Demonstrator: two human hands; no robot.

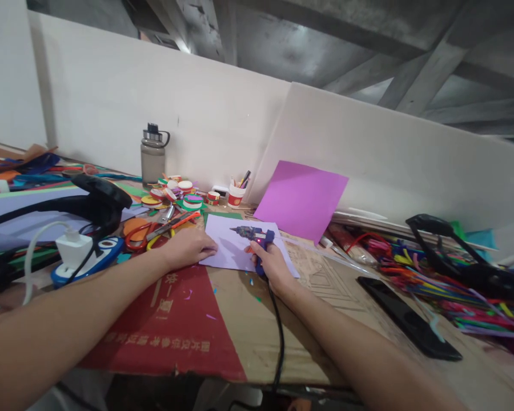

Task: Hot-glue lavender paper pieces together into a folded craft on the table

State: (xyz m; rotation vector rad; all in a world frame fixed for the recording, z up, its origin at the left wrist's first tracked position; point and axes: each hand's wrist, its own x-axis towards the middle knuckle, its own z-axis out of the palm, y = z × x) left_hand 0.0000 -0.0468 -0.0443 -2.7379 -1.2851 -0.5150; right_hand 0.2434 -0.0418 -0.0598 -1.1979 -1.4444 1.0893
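A blue hot glue gun [263, 238] is in my right hand [274, 265], its fingers wrapped round the handle. Its nozzle points left over a lilac paper sheet [231, 257], and a small red light glows on its side. A long clear glue stick [325, 252] runs out of its back, and a black cord [280, 337] hangs over the table's front edge. At the sheet's left edge rests my left hand [192, 248], fingers curled together; whatever they hold, if anything, is hidden. Orange-handled scissors [186, 219] lie just behind it.
Cardboard [235, 319] covers the table. On the left stand a blue power strip [89, 265] with a white charger and a bottle [153, 157]. Paper rolls and a cup of pens [237, 194] are behind. A black phone [406, 319] and colourful pipe cleaners [449, 285] lie right.
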